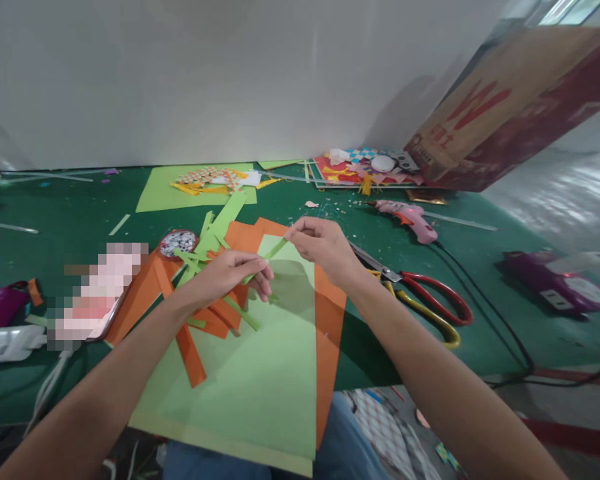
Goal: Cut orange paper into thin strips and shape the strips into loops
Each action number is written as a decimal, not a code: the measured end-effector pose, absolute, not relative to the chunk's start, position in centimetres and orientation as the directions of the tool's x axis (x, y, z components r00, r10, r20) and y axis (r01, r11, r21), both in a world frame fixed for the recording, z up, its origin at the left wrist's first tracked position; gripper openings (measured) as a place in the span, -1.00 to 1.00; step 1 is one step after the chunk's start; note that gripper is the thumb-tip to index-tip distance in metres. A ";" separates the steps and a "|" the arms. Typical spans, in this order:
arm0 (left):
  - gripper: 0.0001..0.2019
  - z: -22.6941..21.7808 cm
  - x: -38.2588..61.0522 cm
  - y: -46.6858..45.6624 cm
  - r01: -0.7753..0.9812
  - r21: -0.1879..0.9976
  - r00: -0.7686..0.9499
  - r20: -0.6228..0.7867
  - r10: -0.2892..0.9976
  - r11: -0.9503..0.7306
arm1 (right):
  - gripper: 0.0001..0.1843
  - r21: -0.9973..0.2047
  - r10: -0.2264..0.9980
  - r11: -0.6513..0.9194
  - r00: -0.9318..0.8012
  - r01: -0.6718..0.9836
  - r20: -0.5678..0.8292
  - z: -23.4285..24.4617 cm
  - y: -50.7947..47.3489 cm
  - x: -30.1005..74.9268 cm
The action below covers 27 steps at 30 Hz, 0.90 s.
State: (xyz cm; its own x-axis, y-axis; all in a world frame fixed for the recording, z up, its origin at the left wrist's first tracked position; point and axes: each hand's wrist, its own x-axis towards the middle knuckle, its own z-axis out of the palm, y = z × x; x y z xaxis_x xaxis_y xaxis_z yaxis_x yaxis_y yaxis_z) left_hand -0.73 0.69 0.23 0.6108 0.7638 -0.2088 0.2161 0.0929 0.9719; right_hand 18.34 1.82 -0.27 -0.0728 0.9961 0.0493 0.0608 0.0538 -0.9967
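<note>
My left hand (233,272) and my right hand (323,245) together pinch a thin green paper strip (275,249) above a light green sheet (260,373). The left fingers grip its lower end, the right fingers its upper end. Under the green sheet lies an orange sheet (330,313). Several loose orange strips (187,347) and green strips (215,233) lie heaped just left of my left hand.
Red-handled scissors (430,293) and yellow-handled scissors lie right of my right wrist. A pink glue gun (410,219) with a black cord lies farther right. A round tin (177,242), paper craft pieces (215,179), a brown bag (505,107) and purple devices (555,283) stand on the green table (70,220).
</note>
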 end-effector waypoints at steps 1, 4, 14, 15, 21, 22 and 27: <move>-0.72 0.2 -0.7 0.7 0.212 0.972 0.612 -0.212 0.762 0.101 | -0.85 -0.997 0.997 0.047 -0.061 0.054 0.044 -0.2 1.8 18.4; -0.72 0.2 -0.7 0.7 0.195 0.973 0.612 -0.220 0.760 0.125 | -0.89 -0.999 0.999 0.032 -0.033 0.033 0.030 0.0 1.9 18.5; -0.72 0.3 -0.7 0.7 0.180 0.970 0.611 -0.241 0.754 0.164 | -0.92 -0.999 0.997 0.054 0.045 0.001 0.054 -0.1 2.5 19.4; -0.72 0.3 -0.7 0.7 0.180 0.970 0.609 -0.241 0.755 0.164 | -0.91 -0.999 0.997 0.052 0.054 0.001 0.052 0.0 2.6 19.5; -0.72 0.2 -0.6 0.7 0.177 0.970 0.595 -0.240 0.767 0.166 | -0.89 -0.996 0.994 0.085 0.074 -0.006 0.084 0.2 2.6 19.9; -0.73 0.2 -0.6 0.7 0.178 0.970 0.596 -0.238 0.767 0.163 | -0.90 -0.996 0.993 0.088 0.078 -0.007 0.087 0.2 2.6 19.9; -0.75 0.2 -0.7 0.7 0.211 0.969 0.610 -0.234 0.757 0.129 | -0.90 -0.996 0.993 0.088 0.076 -0.005 0.087 0.3 2.6 19.9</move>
State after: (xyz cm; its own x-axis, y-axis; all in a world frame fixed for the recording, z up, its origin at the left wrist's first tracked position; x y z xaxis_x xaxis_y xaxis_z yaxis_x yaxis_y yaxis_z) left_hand -0.73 0.70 0.22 0.6099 0.7573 -0.2336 0.2113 0.1288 0.9689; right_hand 19.88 2.57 0.26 0.0763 0.9932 0.0874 -0.0047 0.0880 -0.9961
